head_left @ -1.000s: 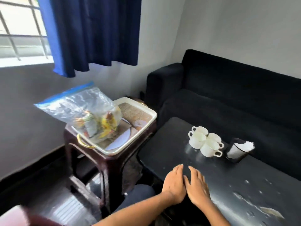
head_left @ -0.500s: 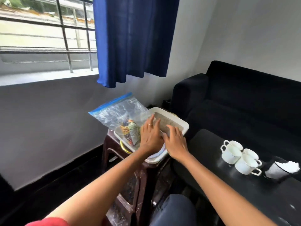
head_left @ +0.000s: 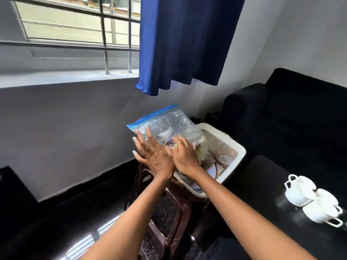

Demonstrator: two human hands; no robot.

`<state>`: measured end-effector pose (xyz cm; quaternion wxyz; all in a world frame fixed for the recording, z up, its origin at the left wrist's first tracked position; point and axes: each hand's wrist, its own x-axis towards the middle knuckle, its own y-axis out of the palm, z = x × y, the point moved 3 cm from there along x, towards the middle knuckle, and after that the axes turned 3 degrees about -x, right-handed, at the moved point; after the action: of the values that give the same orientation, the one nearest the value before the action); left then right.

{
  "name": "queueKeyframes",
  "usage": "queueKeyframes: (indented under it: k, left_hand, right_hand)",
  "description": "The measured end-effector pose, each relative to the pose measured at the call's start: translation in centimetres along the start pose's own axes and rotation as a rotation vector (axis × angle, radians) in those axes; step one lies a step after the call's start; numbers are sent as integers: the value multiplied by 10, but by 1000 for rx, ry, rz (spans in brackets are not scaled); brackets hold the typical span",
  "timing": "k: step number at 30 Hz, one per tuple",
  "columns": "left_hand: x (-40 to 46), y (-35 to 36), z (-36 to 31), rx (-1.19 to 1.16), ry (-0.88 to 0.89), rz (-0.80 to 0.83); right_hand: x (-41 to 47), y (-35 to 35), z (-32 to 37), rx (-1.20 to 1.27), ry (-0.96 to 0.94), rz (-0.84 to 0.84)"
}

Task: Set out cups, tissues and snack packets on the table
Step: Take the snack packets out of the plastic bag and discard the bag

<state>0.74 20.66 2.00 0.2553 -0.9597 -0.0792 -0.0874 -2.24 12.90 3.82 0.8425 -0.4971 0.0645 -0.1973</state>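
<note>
Both hands have slid from the tray's middle onto the clear zip bag (head_left: 169,126) of snack packets since half a second ago. Left hand (head_left: 152,154) lies spread wide, fingers (head_left: 149,134) flat against the bag's near face; right hand (head_left: 185,156) rests beside it, touching, fingers loosely open on the plastic, gripping nothing. Beneath and right of the fingers, the bag leans in a white tray (head_left: 234,162) on a dark stool (head_left: 169,207). Well to the right, white cups (head_left: 311,201) cluster on the black table (head_left: 262,184).
</note>
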Motion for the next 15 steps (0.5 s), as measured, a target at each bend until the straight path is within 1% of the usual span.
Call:
queueKeyframes:
  k: [2,4,6,8,12,13,15]
  left_hand:
    - [3,-1,4,-106,-166,-19]
    - [6,3,8,-257,-302,6]
    - [7,10,11,-447,-406,70]
    - [7,12,12,-601,-469,87]
    - [7,11,11,-637,-409,49]
    - [5,11,9,-649,-370,57]
    - [0,10,-2,-666,-238,78]
  right_hand:
    - [2,6,-5,-10,8,19]
    - [0,10,-10,-36,-4,53]
    - [-3,13,-13,-46,-17,80]
    - [-7,15,-13,-32,-29,75]
    - [-15,11,-19,62,-42,-9]
    - [-17,10,-22,98,-36,-25]
    - [-22,6,-30,191,-5,-51]
